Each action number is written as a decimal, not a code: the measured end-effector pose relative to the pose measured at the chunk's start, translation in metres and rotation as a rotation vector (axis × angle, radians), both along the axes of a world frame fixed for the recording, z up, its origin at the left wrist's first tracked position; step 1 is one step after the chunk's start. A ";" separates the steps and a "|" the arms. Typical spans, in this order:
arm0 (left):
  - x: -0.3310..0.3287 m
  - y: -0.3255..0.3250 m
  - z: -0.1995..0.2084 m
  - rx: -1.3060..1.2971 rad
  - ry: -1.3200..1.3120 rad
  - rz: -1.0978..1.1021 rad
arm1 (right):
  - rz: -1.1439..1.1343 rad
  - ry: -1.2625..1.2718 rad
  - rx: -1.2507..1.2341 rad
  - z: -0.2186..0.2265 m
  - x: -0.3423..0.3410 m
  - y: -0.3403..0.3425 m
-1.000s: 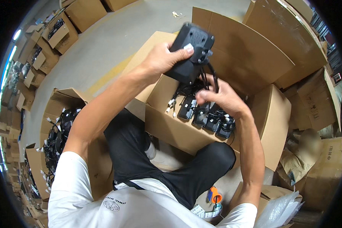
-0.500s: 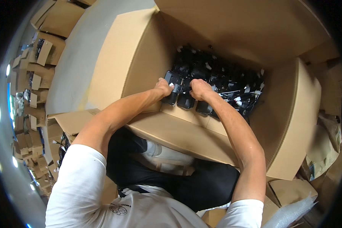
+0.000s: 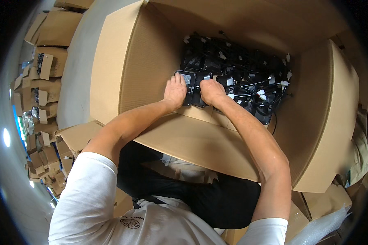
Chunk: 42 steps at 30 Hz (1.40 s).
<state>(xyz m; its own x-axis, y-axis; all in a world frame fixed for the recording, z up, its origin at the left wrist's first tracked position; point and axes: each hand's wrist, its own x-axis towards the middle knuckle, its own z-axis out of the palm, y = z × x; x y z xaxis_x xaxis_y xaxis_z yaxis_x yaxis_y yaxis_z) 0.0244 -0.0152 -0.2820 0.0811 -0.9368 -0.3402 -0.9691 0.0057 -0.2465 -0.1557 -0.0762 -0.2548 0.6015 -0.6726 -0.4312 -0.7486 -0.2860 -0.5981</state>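
Note:
Inside a deep cardboard box [image 3: 192, 126] lie rows of black plastic units with thin black cables and white plugs [image 3: 261, 93]. My left hand [image 3: 176, 90] lies with outstretched fingers against the left side of the front-left black unit [image 3: 189, 79], which has a grey label on top. Just right of it stands another black unit [image 3: 199, 98]. My right hand [image 3: 212, 92] is curled closed at that second unit's right side. Its fingertips are hidden, so what they grip cannot be made out.
The box's side flaps [image 3: 110, 61] stand spread outward. More cardboard cartons [image 3: 55, 65] are stacked along the left, some with black parts inside. Clear bubble wrap [image 3: 321, 224] and a flattened carton [image 3: 327, 200] lie at the lower right.
My left hand has shifted from pinching at the front-left unit to lying flat along its side. My right hand stays close to the neighbouring unit. The view has shifted slightly.

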 end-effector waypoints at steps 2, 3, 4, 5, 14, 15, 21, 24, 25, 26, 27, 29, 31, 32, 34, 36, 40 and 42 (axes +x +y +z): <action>0.003 0.014 -0.008 0.140 -0.070 -0.199 | 0.030 0.015 -0.032 0.002 0.001 0.000; -0.008 0.019 0.012 0.219 -0.018 -0.205 | 0.025 0.020 -0.027 0.001 -0.002 -0.001; -0.006 0.021 0.003 0.224 -0.012 -0.211 | 0.019 0.024 -0.017 -0.001 -0.006 -0.002; -0.001 0.024 -0.011 0.201 -0.097 -0.298 | 0.013 0.028 -0.006 -0.003 -0.010 -0.003; 0.025 0.036 -0.047 0.122 0.026 -0.306 | 0.226 0.153 -0.041 0.022 -0.002 -0.019; 0.021 0.034 -0.045 0.165 -0.008 -0.279 | 0.221 0.102 -0.100 0.024 -0.001 -0.016; 0.027 0.023 -0.036 0.193 -0.317 -0.436 | 0.302 0.170 -0.518 0.004 -0.019 -0.028; 0.022 0.022 -0.026 0.254 -0.425 -0.465 | 0.261 0.203 -0.702 0.002 -0.037 -0.033; 0.020 0.021 -0.023 0.264 -0.462 -0.450 | 0.271 0.246 -0.683 0.002 -0.040 -0.034; 0.018 0.019 -0.020 0.275 -0.500 -0.434 | 0.268 0.245 -0.679 0.001 -0.041 -0.032; 0.024 0.018 -0.021 0.282 -0.522 -0.451 | 0.314 0.237 -0.677 0.001 -0.039 -0.031; 0.035 0.018 -0.026 0.279 -0.527 -0.482 | 0.379 0.214 -0.695 0.000 -0.030 -0.027; 0.025 0.011 -0.019 0.277 -0.511 -0.532 | 0.411 0.156 -0.697 -0.009 -0.027 -0.016; 0.010 0.003 -0.010 0.347 -0.386 -0.453 | 0.400 0.114 -0.694 -0.016 -0.030 -0.012; 0.016 0.004 -0.001 0.422 -0.284 -0.343 | 0.417 0.088 -0.758 -0.008 -0.018 -0.008; 0.028 -0.006 -0.008 0.356 -0.323 -0.420 | 0.415 0.095 -0.734 -0.008 -0.018 -0.008; 0.024 -0.010 -0.015 0.462 -0.388 -0.488 | 0.450 0.157 -0.707 0.003 -0.029 -0.010; 0.060 -0.016 -0.014 0.304 -0.399 -0.482 | 0.509 0.177 -0.773 0.024 -0.014 -0.020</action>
<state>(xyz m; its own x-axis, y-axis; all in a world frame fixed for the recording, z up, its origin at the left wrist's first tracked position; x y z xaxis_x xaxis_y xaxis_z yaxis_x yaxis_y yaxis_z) 0.0845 -0.0313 -0.2964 -0.1464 -0.7677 -0.6239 -0.6772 0.5375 -0.5025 -0.1693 -0.0958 -0.2309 0.8700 -0.4849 -0.0888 -0.4864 -0.8737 0.0049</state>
